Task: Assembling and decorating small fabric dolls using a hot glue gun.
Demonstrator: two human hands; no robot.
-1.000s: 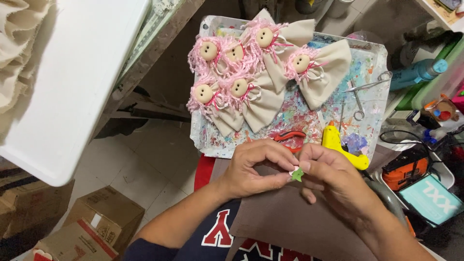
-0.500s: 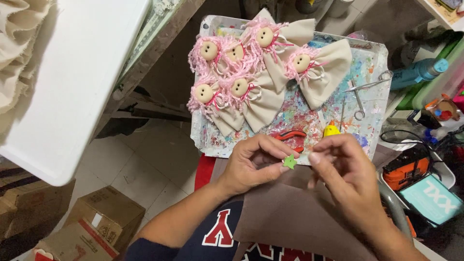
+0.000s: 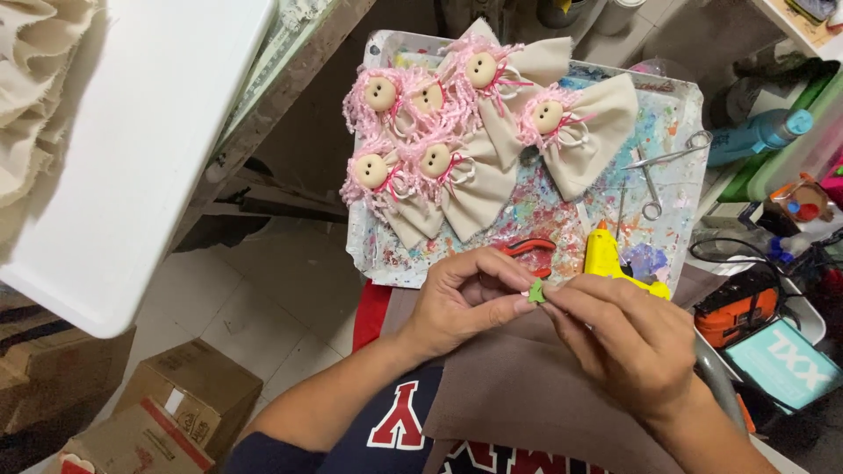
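Note:
My left hand (image 3: 461, 298) and my right hand (image 3: 628, 338) meet over my lap, fingertips pinching one small green piece (image 3: 536, 292) between them. Just beyond the hands lies a paint-spattered tray (image 3: 676, 114). On it rest several cloth dolls (image 3: 457, 140) with pink yarn hair, button faces and beige fabric bodies. A yellow glue gun (image 3: 606, 259) sits at the tray's near edge beside my right hand. Red-handled pliers (image 3: 531, 247) peek out behind my left fingers. Brown cloth (image 3: 527, 395) covers my lap.
Metal forceps (image 3: 654, 167) lie on the tray's right side. A white table (image 3: 132, 149) fills the upper left, with cardboard boxes (image 3: 176, 408) on the tiled floor below. At right are a teal bottle (image 3: 755, 133), an orange-black tool (image 3: 742, 303) and a teal box (image 3: 781, 360).
Both hands rose a little half a second ago, hiding the glue gun, then came back down. The glue gun shows again, and the green piece stays pinched between the fingertips.

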